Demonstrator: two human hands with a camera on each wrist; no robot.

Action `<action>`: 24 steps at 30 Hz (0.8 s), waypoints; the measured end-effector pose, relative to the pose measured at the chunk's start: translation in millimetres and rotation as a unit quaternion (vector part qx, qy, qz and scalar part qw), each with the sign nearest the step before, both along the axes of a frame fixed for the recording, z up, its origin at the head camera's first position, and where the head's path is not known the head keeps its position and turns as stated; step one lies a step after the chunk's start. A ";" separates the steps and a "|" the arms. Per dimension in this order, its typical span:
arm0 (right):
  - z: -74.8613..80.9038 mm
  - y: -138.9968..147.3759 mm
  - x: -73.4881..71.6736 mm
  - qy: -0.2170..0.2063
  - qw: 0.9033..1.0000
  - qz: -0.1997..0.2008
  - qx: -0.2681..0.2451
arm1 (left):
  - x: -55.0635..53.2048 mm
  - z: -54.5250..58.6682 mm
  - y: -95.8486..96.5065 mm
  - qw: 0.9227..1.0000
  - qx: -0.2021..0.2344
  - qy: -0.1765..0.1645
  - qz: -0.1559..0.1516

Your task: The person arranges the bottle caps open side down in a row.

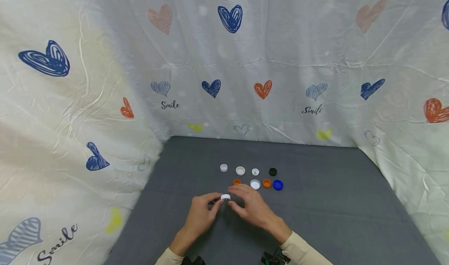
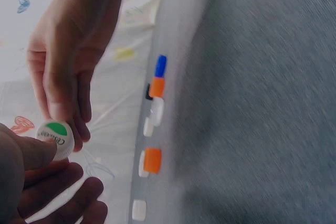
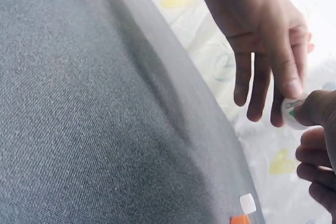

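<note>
A small round white bottle cap (image 1: 225, 196) is held up above the grey cloth, between the two hands. Its top bears a green mark and lettering, plain in the left wrist view. The left hand (image 1: 201, 214) pinches the cap at its left side between thumb and fingers. From the other side the right hand (image 1: 254, 208) reaches round it, thumb and fingertips at the rim. In the right wrist view the right thumb (image 3: 317, 108) covers part of the cap (image 3: 290, 113). The remaining left fingers (image 3: 257, 95) hang loosely beside it.
Beyond the hands lie two rows of caps: several white ones (image 1: 240, 170), a black one (image 1: 273, 172), a blue one (image 1: 278, 185) and two orange ones (image 1: 267, 183), one partly behind the right hand. A heart-printed curtain (image 1: 228, 62) borders the grey cloth (image 1: 333, 202).
</note>
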State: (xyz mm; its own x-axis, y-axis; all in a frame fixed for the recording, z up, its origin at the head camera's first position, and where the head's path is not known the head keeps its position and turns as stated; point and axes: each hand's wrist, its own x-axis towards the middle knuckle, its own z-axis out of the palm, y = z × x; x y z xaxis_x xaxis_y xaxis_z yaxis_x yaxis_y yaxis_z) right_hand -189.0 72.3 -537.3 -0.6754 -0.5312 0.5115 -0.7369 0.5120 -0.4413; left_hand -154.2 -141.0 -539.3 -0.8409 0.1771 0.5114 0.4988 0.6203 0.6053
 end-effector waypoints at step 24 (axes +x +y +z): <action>-8.9 -2.2 -1.5 0.096 0.995 0.024 -0.024 | 5.8 5.9 1.2 0.997 -0.010 -0.073 0.018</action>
